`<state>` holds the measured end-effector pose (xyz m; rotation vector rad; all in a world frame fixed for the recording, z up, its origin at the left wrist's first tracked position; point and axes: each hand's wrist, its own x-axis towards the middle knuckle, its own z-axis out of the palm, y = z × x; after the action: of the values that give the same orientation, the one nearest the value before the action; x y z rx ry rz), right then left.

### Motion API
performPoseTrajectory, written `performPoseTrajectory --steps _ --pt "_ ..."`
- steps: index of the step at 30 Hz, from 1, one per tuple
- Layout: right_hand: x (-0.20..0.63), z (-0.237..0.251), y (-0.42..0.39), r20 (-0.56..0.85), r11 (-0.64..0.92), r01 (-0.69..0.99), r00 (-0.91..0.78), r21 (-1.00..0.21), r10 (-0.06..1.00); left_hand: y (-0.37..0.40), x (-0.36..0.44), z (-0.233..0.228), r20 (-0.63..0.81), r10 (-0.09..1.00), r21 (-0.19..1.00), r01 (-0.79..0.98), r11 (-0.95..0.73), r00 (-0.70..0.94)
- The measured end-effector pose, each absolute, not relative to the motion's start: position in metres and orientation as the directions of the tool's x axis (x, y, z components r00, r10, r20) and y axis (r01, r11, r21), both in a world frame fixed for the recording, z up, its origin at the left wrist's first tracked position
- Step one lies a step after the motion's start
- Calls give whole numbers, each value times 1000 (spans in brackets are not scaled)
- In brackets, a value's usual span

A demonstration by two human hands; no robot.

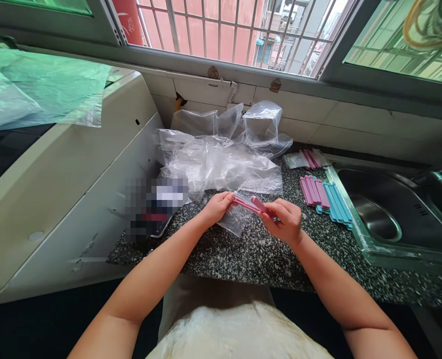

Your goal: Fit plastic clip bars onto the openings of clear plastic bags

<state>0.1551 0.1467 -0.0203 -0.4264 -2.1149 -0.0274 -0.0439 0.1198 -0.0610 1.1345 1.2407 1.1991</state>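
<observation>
Between my hands is a pink bag sealing clip (246, 203), its two arms parted in a narrow V. My left hand (220, 205) pinches one end of it, along with the edge of a small clear plastic bag (236, 222) that hangs below. My right hand (284, 219) grips the other end, fingers curled round the raised arm. To the right, more pink clips (313, 191) and blue clips (336, 204) lie side by side on the speckled counter (221, 254). Behind them rests a small bagged bundle of pink clips (311, 158).
Crumpled clear plastic bags (221, 162) are heaped behind my hands against the tiled wall. A steel sink (378, 219) is set in at the right. On the left stand a blurred dark object (157, 207) and a large cream appliance (94, 149) with a green plastic sheet (64, 85) over it.
</observation>
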Motion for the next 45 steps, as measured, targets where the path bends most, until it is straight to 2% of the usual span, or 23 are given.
performPoseTrajectory --steps 9,25,32,45 --pt "160 -19 149 836 926 347 -456 -149 305 118 -46 -54 -49 997 999 -9 49 -59" --pt "170 -17 151 855 908 386 -404 -162 325 120 -49 -52 -82 982 990 -125 61 -171" --pt "171 -18 153 875 922 347 -376 -172 305 120 -50 -48 -114 974 980 -182 78 -198" --pt "172 -22 153 806 849 304 -292 -432 515 122 -53 -48 -140 966 954 -292 73 -216"
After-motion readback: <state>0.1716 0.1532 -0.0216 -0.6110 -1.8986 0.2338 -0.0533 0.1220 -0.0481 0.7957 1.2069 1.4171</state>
